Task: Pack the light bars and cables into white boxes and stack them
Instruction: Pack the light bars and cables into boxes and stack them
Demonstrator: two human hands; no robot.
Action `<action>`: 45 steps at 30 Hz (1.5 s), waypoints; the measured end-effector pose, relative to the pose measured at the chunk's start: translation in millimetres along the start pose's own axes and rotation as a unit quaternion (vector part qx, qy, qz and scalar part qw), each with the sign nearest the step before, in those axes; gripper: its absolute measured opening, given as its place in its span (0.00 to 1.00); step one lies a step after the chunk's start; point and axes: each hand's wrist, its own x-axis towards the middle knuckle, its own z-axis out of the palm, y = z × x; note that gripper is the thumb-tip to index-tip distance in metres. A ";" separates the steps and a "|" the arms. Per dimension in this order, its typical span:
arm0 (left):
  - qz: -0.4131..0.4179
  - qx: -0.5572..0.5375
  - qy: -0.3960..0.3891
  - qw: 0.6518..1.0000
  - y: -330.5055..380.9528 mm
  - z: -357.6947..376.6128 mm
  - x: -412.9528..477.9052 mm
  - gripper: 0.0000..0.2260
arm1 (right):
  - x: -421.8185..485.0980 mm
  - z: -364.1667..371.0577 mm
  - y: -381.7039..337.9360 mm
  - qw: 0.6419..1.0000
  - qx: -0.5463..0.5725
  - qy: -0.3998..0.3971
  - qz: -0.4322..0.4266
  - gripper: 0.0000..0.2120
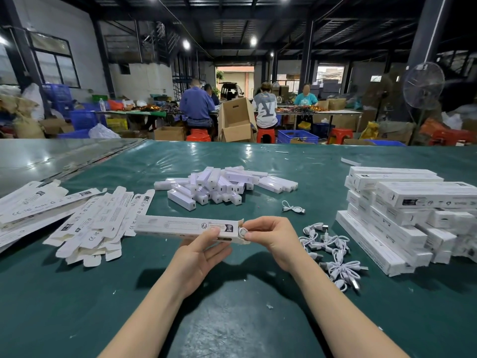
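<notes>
The left hand (204, 250) gripped the long white box (185, 226) from beneath; the right hand (268, 236) pinched a coiled cable (242, 231) at its open end. Beyond the box lay loose light bars (224, 184), right of it packed boxes (400, 215), all on a green table (232, 306) in a dim workshop

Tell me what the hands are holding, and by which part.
Left hand grips the white box near its open end; right hand pinches a coiled cable at that opening.

On the table (232, 319), flat boxes (85, 223) lie at left, light bars (222, 184) upper centre, cables (333, 249) right of centre, stacked boxes (402, 213) far right; a held box (185, 227) sits centre.
</notes>
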 end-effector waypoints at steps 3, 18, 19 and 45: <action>0.006 0.029 0.004 1.000 -2.4 0.8 -0.6 0.15 | -1.2 -0.3 0.7 0.997 -0.068 0.018 -0.022 0.18; 0.013 0.014 0.047 0.999 -4.1 3.4 2.3 0.08 | -3.8 13.0 7.2 0.987 0.152 0.050 -0.016 0.16; 0.017 0.020 0.049 0.998 -4.9 3.6 2.2 0.09 | -3.7 13.4 7.6 0.984 0.165 0.058 -0.015 0.16; 0.054 0.021 0.087 0.995 -10.6 3.2 4.8 0.07 | -5.1 32.2 13.7 0.986 0.069 0.151 0.013 0.11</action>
